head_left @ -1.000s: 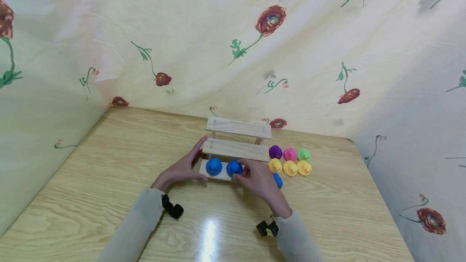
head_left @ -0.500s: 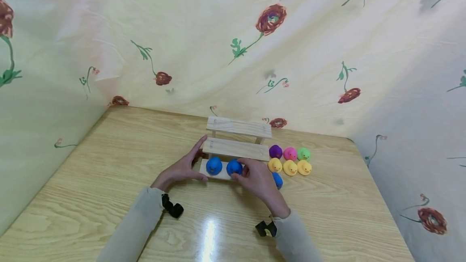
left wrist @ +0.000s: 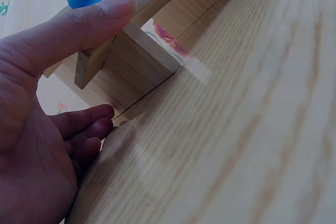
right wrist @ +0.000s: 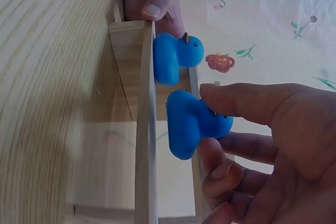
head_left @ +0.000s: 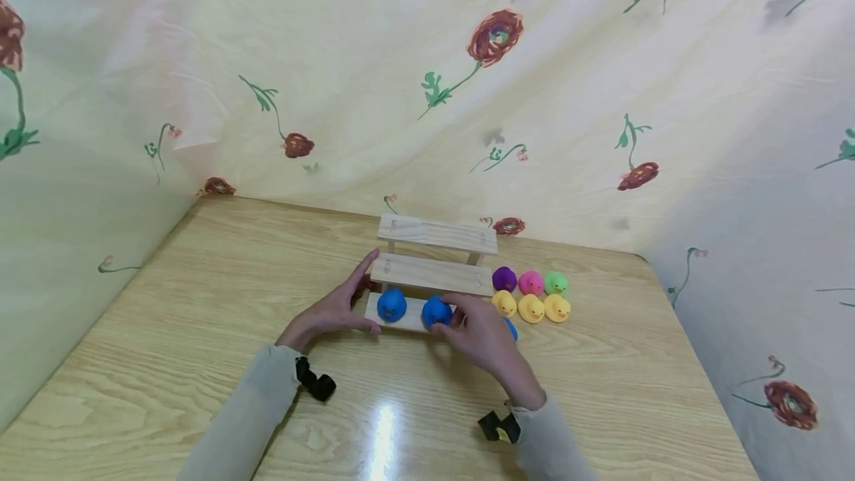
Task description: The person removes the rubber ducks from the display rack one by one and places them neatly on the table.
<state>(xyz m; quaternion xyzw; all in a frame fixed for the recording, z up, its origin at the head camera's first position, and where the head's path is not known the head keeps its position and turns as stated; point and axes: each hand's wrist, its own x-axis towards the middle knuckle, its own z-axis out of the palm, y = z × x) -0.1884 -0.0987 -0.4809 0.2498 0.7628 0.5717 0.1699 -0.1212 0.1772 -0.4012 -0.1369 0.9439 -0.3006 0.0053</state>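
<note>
A wooden three-step rack [head_left: 427, 272] stands on the table. My right hand [head_left: 484, 329] pinches a blue rubber duck [head_left: 436, 312] over the front step. In the right wrist view that duck [right wrist: 184, 124] hangs tilted, with a small gap between its base and the step. Another blue duck [head_left: 391, 305] sits near the left end of the front step. My left hand [head_left: 334, 306] spreads around the rack's left end, thumb [left wrist: 84, 30] straight along the front step's edge. Its lower fingers, loosely bent, lie near the side support in the left wrist view.
Right of the rack stand a purple duck [head_left: 504, 279], a pink duck [head_left: 531, 283], a green duck [head_left: 556, 283] and three yellow ducks [head_left: 531, 309]. One more blue duck [head_left: 510, 329] is partly hidden behind my right hand. A flowered cloth [head_left: 374, 95] rises behind the table.
My right hand has shifted slightly to the right with the blue duck, widening the space from the other blue duck. My left hand stays at the rack's end.
</note>
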